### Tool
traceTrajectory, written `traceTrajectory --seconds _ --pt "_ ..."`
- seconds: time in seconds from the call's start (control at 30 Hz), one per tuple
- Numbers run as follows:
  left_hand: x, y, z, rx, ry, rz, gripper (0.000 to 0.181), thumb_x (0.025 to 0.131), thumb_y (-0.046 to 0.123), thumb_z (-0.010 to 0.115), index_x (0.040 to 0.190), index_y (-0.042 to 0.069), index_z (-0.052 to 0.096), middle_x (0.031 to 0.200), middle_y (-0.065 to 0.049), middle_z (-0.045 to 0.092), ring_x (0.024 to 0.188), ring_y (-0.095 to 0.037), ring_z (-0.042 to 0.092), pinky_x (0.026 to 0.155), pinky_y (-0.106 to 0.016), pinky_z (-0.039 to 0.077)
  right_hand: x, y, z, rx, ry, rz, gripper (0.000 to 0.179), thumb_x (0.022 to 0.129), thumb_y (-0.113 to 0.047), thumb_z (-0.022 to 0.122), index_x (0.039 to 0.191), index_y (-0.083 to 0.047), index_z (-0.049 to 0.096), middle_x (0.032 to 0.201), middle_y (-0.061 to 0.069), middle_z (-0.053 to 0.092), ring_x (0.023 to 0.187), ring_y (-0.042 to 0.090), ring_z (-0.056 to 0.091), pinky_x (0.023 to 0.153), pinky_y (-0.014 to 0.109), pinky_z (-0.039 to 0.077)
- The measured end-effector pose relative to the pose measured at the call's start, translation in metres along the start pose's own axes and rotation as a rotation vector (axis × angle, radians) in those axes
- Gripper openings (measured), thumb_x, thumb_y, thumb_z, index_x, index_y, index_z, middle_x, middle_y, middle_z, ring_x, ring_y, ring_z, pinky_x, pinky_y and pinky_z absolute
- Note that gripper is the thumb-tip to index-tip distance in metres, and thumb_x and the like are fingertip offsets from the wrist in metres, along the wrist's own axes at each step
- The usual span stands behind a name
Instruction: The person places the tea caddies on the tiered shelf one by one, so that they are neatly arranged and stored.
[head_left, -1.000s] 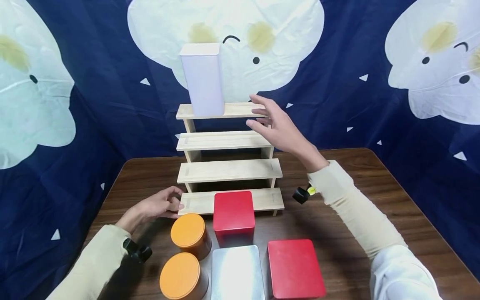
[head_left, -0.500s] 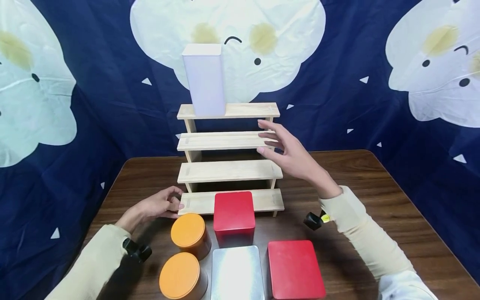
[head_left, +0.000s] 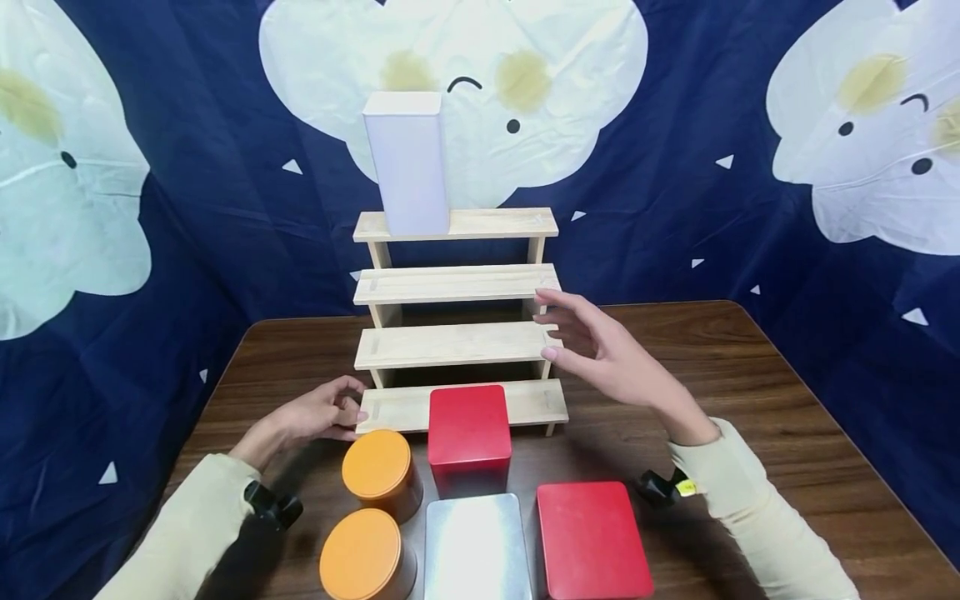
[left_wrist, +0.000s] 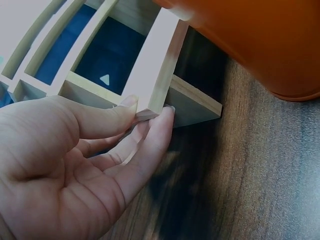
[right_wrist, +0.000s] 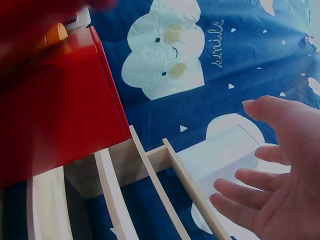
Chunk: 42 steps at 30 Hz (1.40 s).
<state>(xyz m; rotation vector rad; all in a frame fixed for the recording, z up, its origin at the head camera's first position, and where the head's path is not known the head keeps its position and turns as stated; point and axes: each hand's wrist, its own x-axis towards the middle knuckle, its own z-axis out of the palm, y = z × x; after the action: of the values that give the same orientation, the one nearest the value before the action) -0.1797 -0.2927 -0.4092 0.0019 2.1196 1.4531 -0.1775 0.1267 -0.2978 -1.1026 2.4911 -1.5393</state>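
A four-step wooden display rack stands at the back of the table. My left hand pinches the left end of its lowest step; the left wrist view shows the thumb on top and fingers beneath. On the top step, toward the left, a tall white box stands upright. My right hand hangs in the air by the rack's right side, fingers loosely bent and holding nothing. In front of the lowest step is a tall red tin, with an orange round tin beside it, close to my left hand.
Nearer to me are a second orange round tin, a silver rectangular tin and another red tin. The brown wooden table ends before a navy cloth with white clouds, which surrounds it at the back and sides.
My right hand has moved down and to the right, away from the top step and the white box. My left hand has stayed on the rack's lowest step.
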Motion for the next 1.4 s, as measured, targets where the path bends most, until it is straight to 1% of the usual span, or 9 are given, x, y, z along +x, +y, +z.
traceTrajectory --seconds 0.2,0.43,0.6,0.7,0.83,0.97,1.13,1.2,1.4 --pt "0.0 0.002 -0.001 0.004 0.009 -0.009 0.049 0.092 0.005 0.059 0.131 -0.003 0.03 0.099 -0.016 0.055 0.084 -0.02 0.061 0.079 -0.036 0.059 -0.019 0.0 -0.006 -0.006 -0.091 0.007 0.064 0.091 -0.013 0.065 0.147 -0.02 0.034 0.146 -0.001 0.043 0.127 0.021 0.051 0.098 0.029 0.05" --pt "0.0 0.006 -0.002 0.018 0.023 -0.013 0.048 0.093 0.005 0.059 0.131 -0.002 0.031 0.098 -0.016 0.054 0.083 -0.02 0.06 0.079 -0.036 0.059 -0.041 -0.003 -0.008 -0.046 -0.13 0.014 0.067 0.09 -0.015 0.066 0.147 -0.028 0.032 0.149 -0.006 0.039 0.129 0.019 0.049 0.098 0.029 0.049" --pt "0.001 0.006 -0.001 0.012 0.009 -0.006 0.048 0.093 0.005 0.059 0.131 -0.003 0.031 0.098 -0.016 0.054 0.083 -0.02 0.061 0.08 -0.037 0.058 -0.059 -0.003 -0.007 -0.079 -0.169 0.015 0.071 0.088 -0.017 0.07 0.148 -0.023 0.031 0.146 -0.005 0.042 0.129 0.015 0.048 0.102 0.026 0.046" --pt "0.001 0.006 -0.001 0.007 0.007 -0.003 0.048 0.093 0.005 0.059 0.131 -0.003 0.03 0.098 -0.016 0.055 0.083 -0.019 0.061 0.079 -0.036 0.059 -0.071 -0.002 -0.007 -0.141 -0.211 0.013 0.075 0.086 -0.021 0.072 0.148 -0.022 0.03 0.146 -0.006 0.042 0.132 0.013 0.044 0.105 0.023 0.041" --pt "0.001 0.004 0.0 -0.004 -0.002 0.005 0.049 0.093 0.004 0.059 0.131 -0.004 0.029 0.097 -0.015 0.055 0.083 -0.019 0.061 0.078 -0.036 0.059 -0.087 0.001 -0.006 -0.155 -0.253 0.007 0.076 0.085 -0.024 0.073 0.149 -0.021 0.03 0.146 -0.005 0.042 0.132 0.013 0.043 0.104 0.023 0.042" --pt "0.0 0.003 0.001 -0.005 -0.012 0.006 0.051 0.093 0.005 0.059 0.132 -0.004 0.028 0.097 -0.015 0.054 0.083 -0.019 0.06 0.078 -0.036 0.059 -0.101 0.005 -0.003 -0.102 -0.273 -0.022 0.077 0.083 -0.021 0.074 0.148 -0.018 0.032 0.145 -0.002 0.044 0.129 0.015 0.046 0.101 0.024 0.044" --pt "-0.001 0.002 0.001 0.001 -0.005 -0.003 0.05 0.093 0.005 0.059 0.132 -0.004 0.029 0.097 -0.015 0.054 0.083 -0.019 0.06 0.079 -0.036 0.059 -0.113 0.01 0.001 0.054 -0.335 -0.112 0.083 0.079 -0.011 0.076 0.147 -0.005 0.029 0.145 0.007 0.043 0.127 0.022 0.048 0.102 0.028 0.045" --pt "-0.001 0.001 0.001 0.001 0.003 -0.01 0.049 0.093 0.005 0.059 0.132 -0.003 0.029 0.097 -0.015 0.054 0.083 -0.02 0.06 0.079 -0.036 0.059 -0.118 0.009 0.001 0.087 -0.358 -0.119 0.084 0.078 -0.01 0.077 0.147 -0.003 0.028 0.145 0.009 0.042 0.128 0.022 0.047 0.102 0.028 0.045" --pt "0.001 0.001 0.0 0.008 0.022 -0.025 0.049 0.093 0.006 0.06 0.132 -0.002 0.031 0.097 -0.015 0.054 0.082 -0.02 0.06 0.078 -0.035 0.059 -0.132 0.005 0.001 0.052 -0.38 -0.086 0.09 0.077 -0.019 0.079 0.148 -0.006 0.026 0.147 0.007 0.04 0.132 0.017 0.043 0.103 0.025 0.043"
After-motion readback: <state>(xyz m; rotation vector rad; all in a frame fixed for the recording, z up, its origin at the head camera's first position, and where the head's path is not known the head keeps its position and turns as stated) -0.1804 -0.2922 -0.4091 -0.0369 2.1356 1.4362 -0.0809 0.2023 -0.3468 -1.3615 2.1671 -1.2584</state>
